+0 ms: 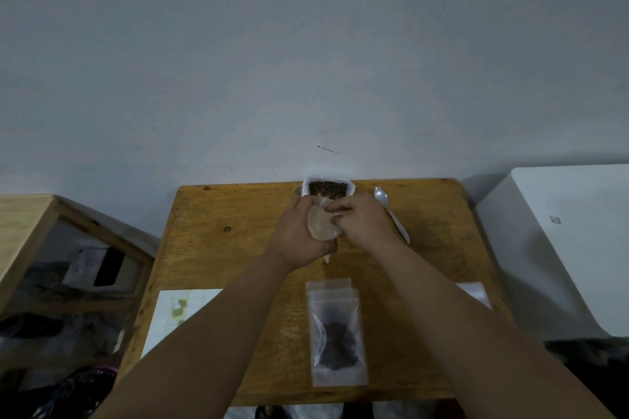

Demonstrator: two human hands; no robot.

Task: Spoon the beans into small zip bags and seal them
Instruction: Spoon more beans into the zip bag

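Note:
Both my hands hold one small clear zip bag (pixel 322 229) above the wooden table (pixel 221 248). My left hand (pixel 299 235) grips its left side and my right hand (pixel 360 219) pinches its top edge. No beans show inside it. Just behind my hands stands an open white bag of dark beans (pixel 327 188) at the table's far edge. A white plastic spoon (pixel 391 213) lies on the table to the right of my right hand. Nearer me, a clear zip bag holding dark beans (pixel 337 340) lies flat on the table, on top of other clear bags.
A white sheet of paper (pixel 177 313) lies at the table's left front. More clear bags (pixel 476 292) show by my right forearm. A wooden crate (pixel 51 248) stands left of the table, a white box (pixel 561 241) right of it, and a grey wall behind.

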